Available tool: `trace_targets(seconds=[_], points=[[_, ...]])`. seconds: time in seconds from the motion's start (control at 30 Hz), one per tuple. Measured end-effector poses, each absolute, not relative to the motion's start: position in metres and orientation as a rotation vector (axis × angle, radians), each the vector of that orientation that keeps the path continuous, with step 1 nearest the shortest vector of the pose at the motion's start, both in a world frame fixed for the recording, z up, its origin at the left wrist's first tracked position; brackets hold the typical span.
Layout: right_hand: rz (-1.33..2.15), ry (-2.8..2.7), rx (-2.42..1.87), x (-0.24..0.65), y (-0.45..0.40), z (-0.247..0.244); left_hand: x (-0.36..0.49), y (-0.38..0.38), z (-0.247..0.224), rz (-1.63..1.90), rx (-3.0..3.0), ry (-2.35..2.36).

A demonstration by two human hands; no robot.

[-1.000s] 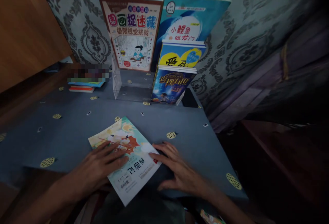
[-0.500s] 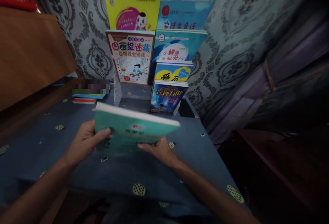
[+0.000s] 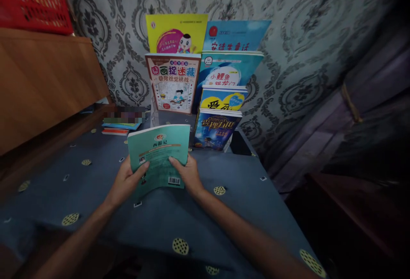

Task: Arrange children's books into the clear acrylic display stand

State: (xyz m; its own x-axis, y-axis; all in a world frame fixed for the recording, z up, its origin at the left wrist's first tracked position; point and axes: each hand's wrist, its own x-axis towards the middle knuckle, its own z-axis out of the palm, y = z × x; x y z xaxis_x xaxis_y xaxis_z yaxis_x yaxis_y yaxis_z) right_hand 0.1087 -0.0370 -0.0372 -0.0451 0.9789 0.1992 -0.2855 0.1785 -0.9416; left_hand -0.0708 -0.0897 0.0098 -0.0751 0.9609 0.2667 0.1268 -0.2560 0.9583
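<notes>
Between my two hands is a green paperback book, its back cover with a barcode facing me and its lower part bowed. My left hand grips the left edge, thumb on the cover. At the right edge, my right hand has its thumb pressed on the cover too; the fingers of both hands are hidden behind. Beyond the book stands a tiered display of books: a brown-bordered book, a yellow-green book, a teal book and a dark blue book in front, among others.
A small stack of books lies at the left of the patterned tablecloth. A wooden cabinet with a red basket on top stands at the left. A purple curtain hangs at the right, before the patterned wall.
The green book has tilted up from a flatter pose, so its back cover faces me more fully. My right hand has shifted up along its right edge. The view has shifted slightly.
</notes>
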Motion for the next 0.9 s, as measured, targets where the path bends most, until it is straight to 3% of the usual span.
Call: trace_targets(seconds=[0.23,0.53,0.73,0.9], points=[[1.035,-1.193,-0.868,0.101,-0.036,-0.039,-0.076,-0.094,0.009,1.42,1.437,1.181],[0.934,-1.553,-0.85,0.09,-0.04,-0.031,-0.05,-0.095,0.017,1.716,1.433,1.369],[1.05,-1.801,-0.6,0.101,-0.065,-0.017,-0.017,-0.093,-0.019,1.72,1.532,1.242],[1.061,-1.601,-0.682,0.11,-0.064,-0.002,-0.005,-0.105,-0.045,1.532,1.798,1.082]])
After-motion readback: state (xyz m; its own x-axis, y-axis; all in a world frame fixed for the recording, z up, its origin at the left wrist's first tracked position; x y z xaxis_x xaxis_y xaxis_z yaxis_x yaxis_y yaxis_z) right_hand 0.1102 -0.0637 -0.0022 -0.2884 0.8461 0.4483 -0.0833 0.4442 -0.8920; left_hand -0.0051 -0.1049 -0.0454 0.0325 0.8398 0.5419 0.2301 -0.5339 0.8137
